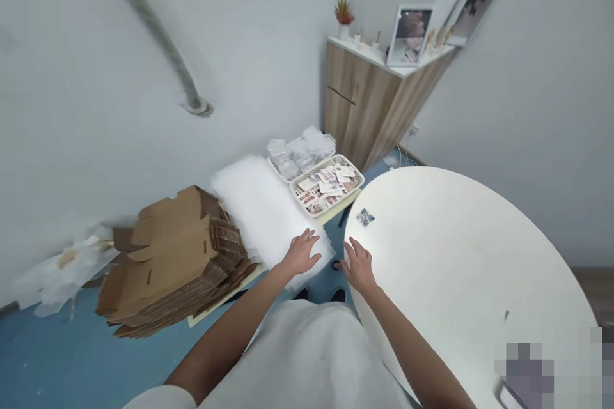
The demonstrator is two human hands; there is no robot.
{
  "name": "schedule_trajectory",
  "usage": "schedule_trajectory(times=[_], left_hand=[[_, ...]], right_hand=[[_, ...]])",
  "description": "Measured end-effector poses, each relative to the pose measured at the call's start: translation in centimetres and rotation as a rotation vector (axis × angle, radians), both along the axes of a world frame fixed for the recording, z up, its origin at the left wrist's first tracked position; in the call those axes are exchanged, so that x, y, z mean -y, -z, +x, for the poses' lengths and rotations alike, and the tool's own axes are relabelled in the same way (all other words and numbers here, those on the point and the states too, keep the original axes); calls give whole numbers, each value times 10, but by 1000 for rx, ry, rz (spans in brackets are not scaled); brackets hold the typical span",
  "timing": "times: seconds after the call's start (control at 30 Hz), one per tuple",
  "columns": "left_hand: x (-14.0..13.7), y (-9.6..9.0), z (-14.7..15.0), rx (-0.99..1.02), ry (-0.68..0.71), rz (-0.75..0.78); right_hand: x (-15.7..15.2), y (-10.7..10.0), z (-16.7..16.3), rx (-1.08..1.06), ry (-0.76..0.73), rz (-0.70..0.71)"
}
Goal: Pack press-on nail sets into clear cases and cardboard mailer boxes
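My left hand (301, 252) is held over the near end of a stack of white foam sheets (259, 204), its fingers apart and nothing in it. At the left rim of the white round table (441, 230) is my right hand (359, 266), also empty with fingers spread; whether it touches the tabletop I cannot tell. A small patterned packet (365, 218) lies on the table just beyond my right hand. Past the foam stands a white basket (293, 195) filled with small printed cards (329, 184).
Behind that basket, another tray holds clear plastic bags (300, 152). Flattened cardboard boxes (173, 255) are piled left of the foam. A wooden cabinet (364, 96) in the corner carries picture frames (410, 35) and a potted plant (343, 16). A small dark object (506, 316) lies on the table.
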State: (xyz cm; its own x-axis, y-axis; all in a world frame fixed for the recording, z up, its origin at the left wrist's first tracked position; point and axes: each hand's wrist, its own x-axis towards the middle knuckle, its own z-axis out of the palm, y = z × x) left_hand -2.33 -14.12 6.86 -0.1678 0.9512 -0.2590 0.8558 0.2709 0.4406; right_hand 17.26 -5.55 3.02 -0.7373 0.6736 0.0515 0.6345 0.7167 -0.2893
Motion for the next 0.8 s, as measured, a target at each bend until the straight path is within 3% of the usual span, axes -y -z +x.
schedule_trajectory(times=[0.23, 0.47, 0.6, 0.8], left_hand=[[10, -41, -66, 42, -23, 100], [-32, -69, -142, 124, -51, 124], [-70, -67, -198, 182, -270, 200], [-118, -40, -274, 308, -675, 214]], right_hand=[[-24, -31, -78, -91, -123, 103], [-57, -63, -167, -95, -179, -61], [-96, -71, -230, -171, -230, -127], [-159, -66, -324, -157, -227, -134]])
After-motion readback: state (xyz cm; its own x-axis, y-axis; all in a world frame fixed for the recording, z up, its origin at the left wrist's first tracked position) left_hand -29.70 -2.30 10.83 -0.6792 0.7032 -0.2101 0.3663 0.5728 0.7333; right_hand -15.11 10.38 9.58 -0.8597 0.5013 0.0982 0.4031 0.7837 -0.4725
